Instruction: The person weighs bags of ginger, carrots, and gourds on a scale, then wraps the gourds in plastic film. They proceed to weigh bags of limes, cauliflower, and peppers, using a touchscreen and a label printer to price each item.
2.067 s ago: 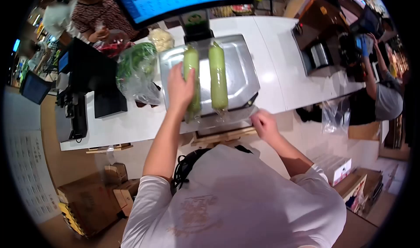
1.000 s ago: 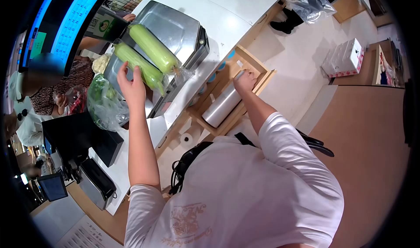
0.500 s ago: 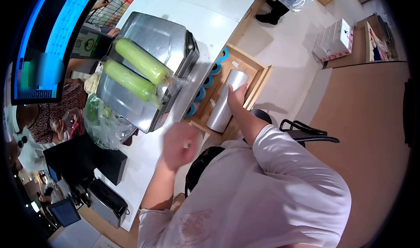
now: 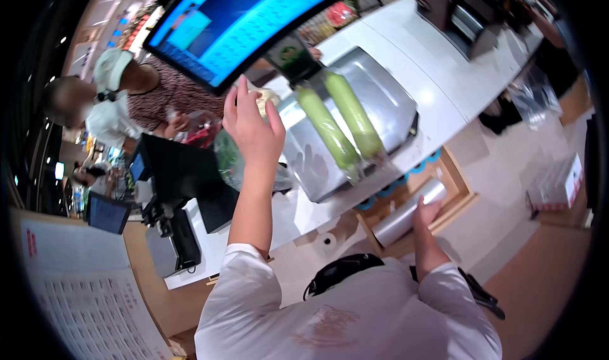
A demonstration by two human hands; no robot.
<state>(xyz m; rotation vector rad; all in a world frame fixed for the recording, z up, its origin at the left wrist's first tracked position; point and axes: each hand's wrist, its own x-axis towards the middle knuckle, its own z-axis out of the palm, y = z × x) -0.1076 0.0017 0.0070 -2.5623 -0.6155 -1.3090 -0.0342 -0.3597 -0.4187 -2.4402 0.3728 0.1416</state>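
My left hand (image 4: 254,122) is raised in front of the touchscreen monitor (image 4: 219,36), its fingers spread and nothing in them. Below and right of it is a metal weighing scale (image 4: 387,87). Two long pale green gourds in clear plastic, one gourd (image 4: 327,126) and another gourd (image 4: 355,116), lie side by side on its plate. A bag of leafy greens (image 4: 229,160) sits beside the scale, partly behind my left forearm. Low on the right, my right hand (image 4: 428,213) grips the end of a roll of plastic film (image 4: 406,215) in an open wooden drawer (image 4: 458,179).
Several blue-rimmed rolls (image 4: 401,182) line the drawer's counter side. A black box-like device (image 4: 184,176) stands left on the white counter (image 4: 412,43). Across it is a person in a patterned top (image 4: 158,97), near a bag of red items (image 4: 202,128). Another person (image 4: 549,27) is at far right.
My left hand has risen from near the counter's front edge to the monitor, and its fingers have spread. My right hand stays at the roll. The view has turned and shifted left.
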